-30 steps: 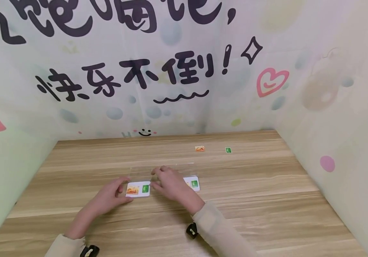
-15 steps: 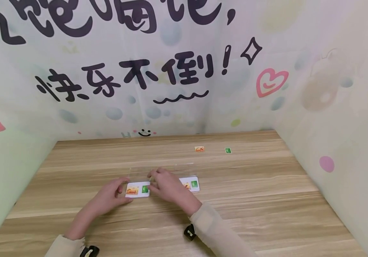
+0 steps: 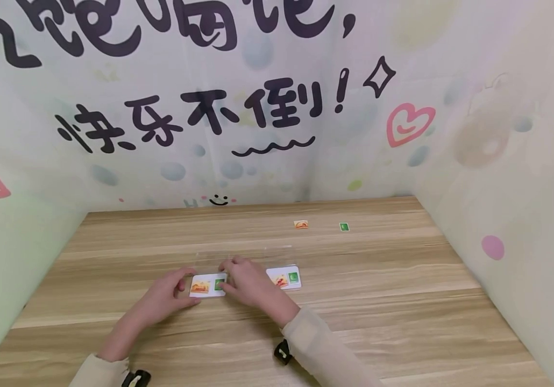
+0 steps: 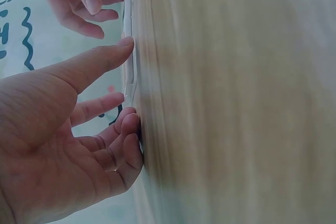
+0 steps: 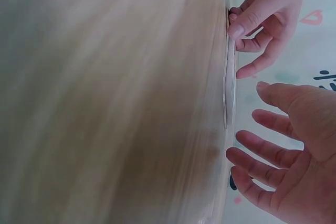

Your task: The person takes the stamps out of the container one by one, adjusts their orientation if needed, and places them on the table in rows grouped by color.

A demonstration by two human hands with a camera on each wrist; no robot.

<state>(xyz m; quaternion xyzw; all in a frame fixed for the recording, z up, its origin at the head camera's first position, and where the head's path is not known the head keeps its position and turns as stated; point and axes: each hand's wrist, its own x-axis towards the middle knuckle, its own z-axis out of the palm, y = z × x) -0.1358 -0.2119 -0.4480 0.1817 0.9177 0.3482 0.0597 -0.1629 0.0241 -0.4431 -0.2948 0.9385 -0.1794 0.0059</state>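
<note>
On the table lies a flat clear case with a white card (image 3: 207, 293) in it, showing an orange picture and a green stamp-like patch. My left hand (image 3: 165, 294) grips this case at its left end, thumb on the near edge and fingers at the far edge. In the left wrist view the left thumb (image 4: 107, 61) presses the case's thin side (image 4: 129, 61). Over the card's right end is my right hand (image 3: 248, 282), which overlaps part of the green patch. The right wrist view shows my right hand's fingers (image 5: 268, 148) spread, loosely bent, holding nothing.
A second white card (image 3: 284, 278) with similar pictures lies right of my right hand. Clear flaps (image 3: 279, 255) stretch behind both cards. Further back lie a small orange picture piece (image 3: 301, 224) and a small green piece (image 3: 344, 227). A printed cloth wall (image 3: 277, 177) stands behind the table.
My right hand has shifted left, over the right end of the left card, uncovering more of the right card. The left hand has stayed at the case.
</note>
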